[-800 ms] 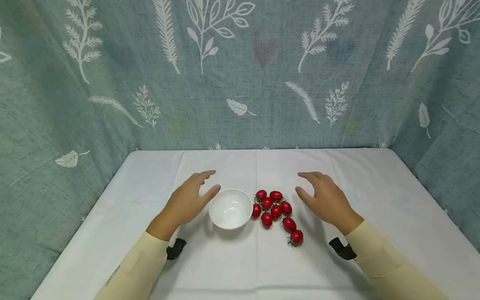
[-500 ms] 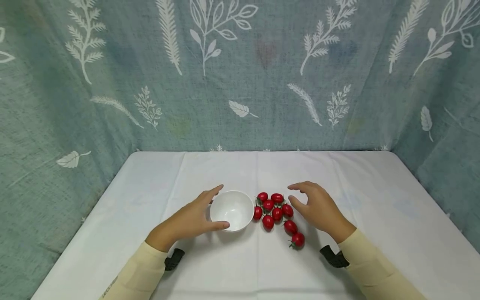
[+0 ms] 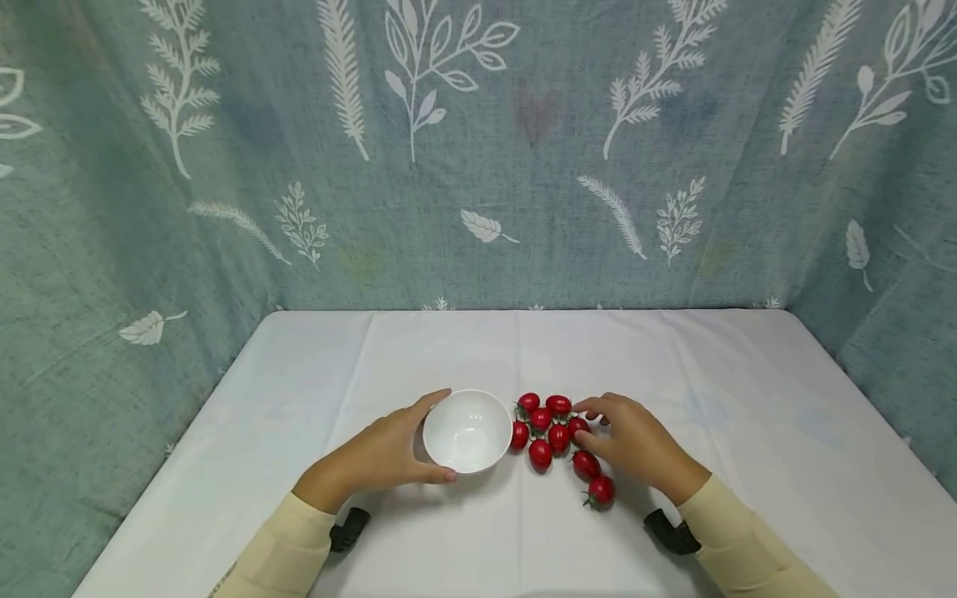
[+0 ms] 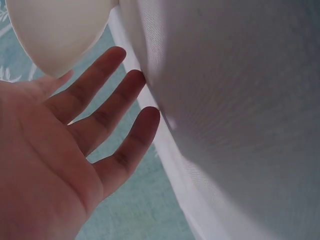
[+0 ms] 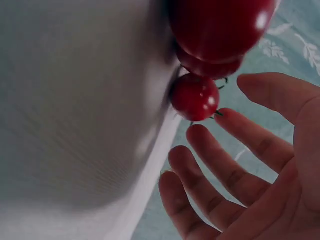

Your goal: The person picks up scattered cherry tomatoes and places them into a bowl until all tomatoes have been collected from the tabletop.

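A white bowl (image 3: 468, 432) stands on the table, its inside bare. My left hand (image 3: 385, 453) holds it from the left, the index finger round its far side and the thumb along its near side. In the left wrist view the other fingers (image 4: 107, 117) reach past below the bowl (image 4: 60, 30). Several red cherry tomatoes (image 3: 540, 455) lie right of the bowl. My right hand (image 3: 639, 440) is at the cluster's right edge, thumb and index finger spread on either side of one tomato (image 5: 195, 97). In the right wrist view the thumb and fingertips stay apart.
Two tomatoes lie nearer me, one of them (image 3: 601, 492) with a green calyx. A white cloth covers the table (image 3: 673, 357). A blue-green curtain (image 3: 478, 249) with white leaf prints encloses the back and sides.
My left hand has moved right and down to the bowl, thumb and index finger closing round it. My right hand has moved left and down to the tomatoes.
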A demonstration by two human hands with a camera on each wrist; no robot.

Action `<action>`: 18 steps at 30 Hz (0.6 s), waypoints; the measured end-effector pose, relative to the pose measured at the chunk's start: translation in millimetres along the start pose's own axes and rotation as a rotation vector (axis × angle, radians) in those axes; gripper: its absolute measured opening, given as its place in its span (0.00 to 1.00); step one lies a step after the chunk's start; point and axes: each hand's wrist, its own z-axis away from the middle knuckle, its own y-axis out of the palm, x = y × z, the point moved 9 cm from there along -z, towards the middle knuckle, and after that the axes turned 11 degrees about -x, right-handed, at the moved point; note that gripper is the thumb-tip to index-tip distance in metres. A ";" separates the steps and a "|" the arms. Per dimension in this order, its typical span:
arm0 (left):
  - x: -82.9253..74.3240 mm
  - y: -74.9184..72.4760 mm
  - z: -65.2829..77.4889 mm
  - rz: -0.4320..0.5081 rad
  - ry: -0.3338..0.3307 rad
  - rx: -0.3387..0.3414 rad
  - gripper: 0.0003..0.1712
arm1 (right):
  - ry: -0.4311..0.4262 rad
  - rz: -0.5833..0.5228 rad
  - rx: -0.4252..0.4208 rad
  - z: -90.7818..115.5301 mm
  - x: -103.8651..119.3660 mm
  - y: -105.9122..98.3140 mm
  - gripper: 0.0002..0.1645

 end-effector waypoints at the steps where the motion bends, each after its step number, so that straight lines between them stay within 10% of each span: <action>1: 0.0 -0.1 1.2 0.000 -0.001 0.000 0.67 | -0.005 0.009 0.009 0.1 0.7 2.6 0.19; 18: -1.0 -2.1 5.2 0.019 0.002 0.003 0.66 | -0.005 0.037 0.057 1.3 1.0 11.3 0.20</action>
